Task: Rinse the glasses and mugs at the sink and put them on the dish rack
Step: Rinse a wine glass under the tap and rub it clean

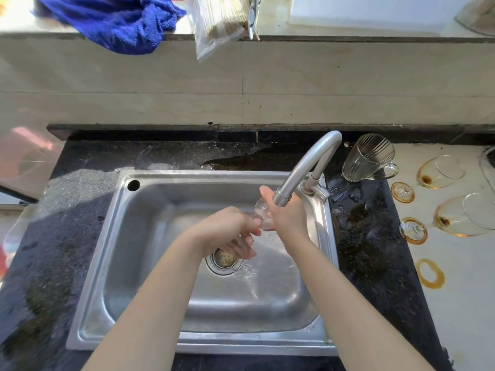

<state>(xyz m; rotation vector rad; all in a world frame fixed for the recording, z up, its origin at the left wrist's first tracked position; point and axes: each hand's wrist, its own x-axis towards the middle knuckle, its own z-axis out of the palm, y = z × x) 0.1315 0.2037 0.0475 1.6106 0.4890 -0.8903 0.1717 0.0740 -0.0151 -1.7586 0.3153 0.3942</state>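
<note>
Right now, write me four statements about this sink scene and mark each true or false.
1. The left hand and the right hand hold a clear glass over the sink, under the faucet. True.
2. The ribbed mug lies in the sink. False: the ribbed mug stands upright on the counter beside the faucet.
3. Two stemmed glasses lie on their sides on the white surface. True.
4. The blue towel sits in the sink. False: the blue towel hangs over the ledge above.
</note>
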